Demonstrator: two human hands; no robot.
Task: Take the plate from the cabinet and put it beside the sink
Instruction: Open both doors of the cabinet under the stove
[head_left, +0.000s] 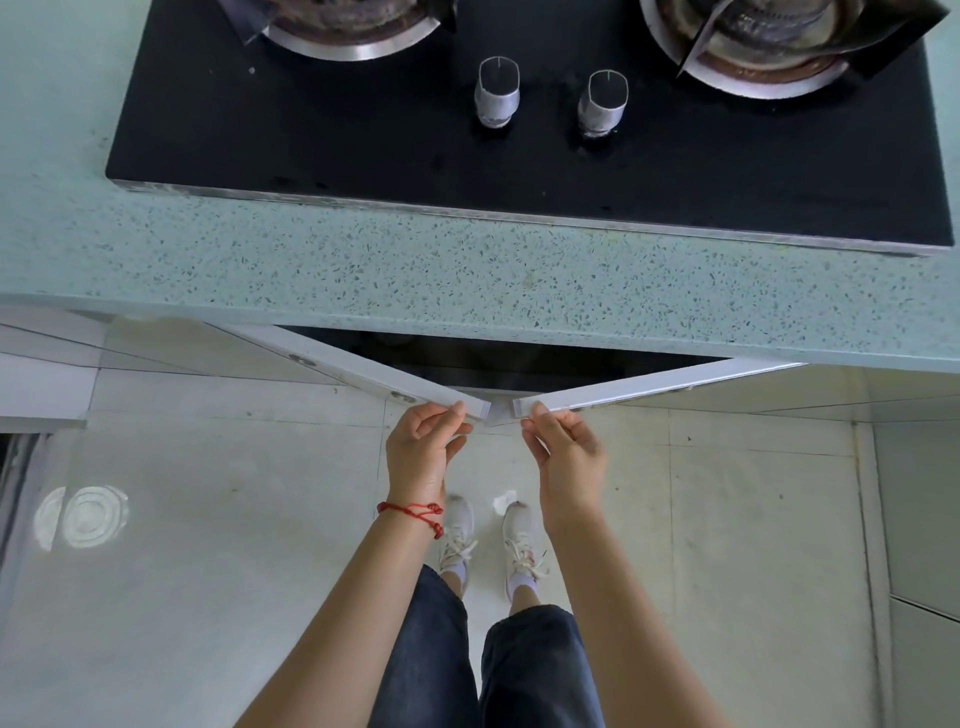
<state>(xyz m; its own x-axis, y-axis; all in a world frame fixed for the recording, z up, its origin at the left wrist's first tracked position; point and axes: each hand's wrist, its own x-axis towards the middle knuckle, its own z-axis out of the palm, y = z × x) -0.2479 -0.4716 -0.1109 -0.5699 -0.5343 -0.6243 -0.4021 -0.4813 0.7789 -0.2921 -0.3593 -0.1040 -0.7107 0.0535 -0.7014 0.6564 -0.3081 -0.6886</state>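
Two white cabinet doors under the counter stand partly open, swung toward me in a V. My left hand (423, 441) grips the free edge of the left door (358, 371). My right hand (563, 449) grips the free edge of the right door (649, 387). Between the doors the cabinet's inside (498, 361) is dark, and no plate shows in it. No sink is in view.
A speckled pale-green countertop (467, 280) juts out above the cabinet. On it lies a black gas hob (363, 140) with two knobs and two burners. My feet in white shoes stand on the tiled floor (753, 545) right below the doors.
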